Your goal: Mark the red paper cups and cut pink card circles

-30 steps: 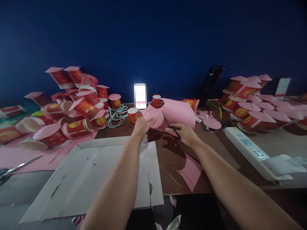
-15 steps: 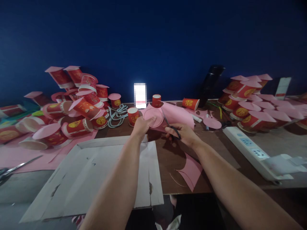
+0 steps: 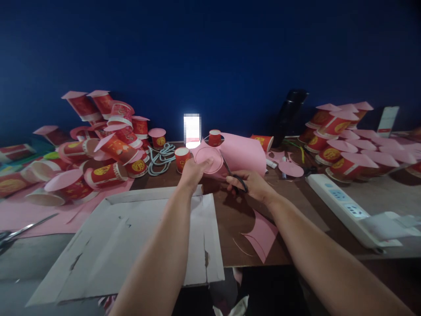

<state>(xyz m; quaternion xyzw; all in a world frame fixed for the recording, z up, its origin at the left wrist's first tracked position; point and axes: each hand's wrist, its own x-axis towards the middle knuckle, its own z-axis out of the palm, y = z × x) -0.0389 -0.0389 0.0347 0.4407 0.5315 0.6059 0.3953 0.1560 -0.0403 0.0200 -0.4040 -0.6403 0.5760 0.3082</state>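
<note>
My left hand [image 3: 193, 172] pinches a sheet of pink paper [image 3: 245, 153] by the edge of a circle outline [image 3: 209, 159] drawn on it, holding it up over the brown table [image 3: 230, 210]. My right hand [image 3: 252, 184] is closed around black-handled scissors [image 3: 234, 172], whose blades sit in the paper just right of the circle. A pink offcut [image 3: 261, 235] lies on the table under my right forearm.
Red paper cups with pink caps are heaped at the left [image 3: 108, 149] and right [image 3: 338, 136]. A flattened white cardboard sheet [image 3: 131, 245] lies in front. A white power strip [image 3: 342, 206], grey cord [image 3: 161, 158], second scissors [image 3: 19, 232] and a glowing phone [image 3: 192, 131] are nearby.
The pink sheet dipped flatter, then rose again as the scissors worked along the circle's right edge. Both hands stayed almost in place.
</note>
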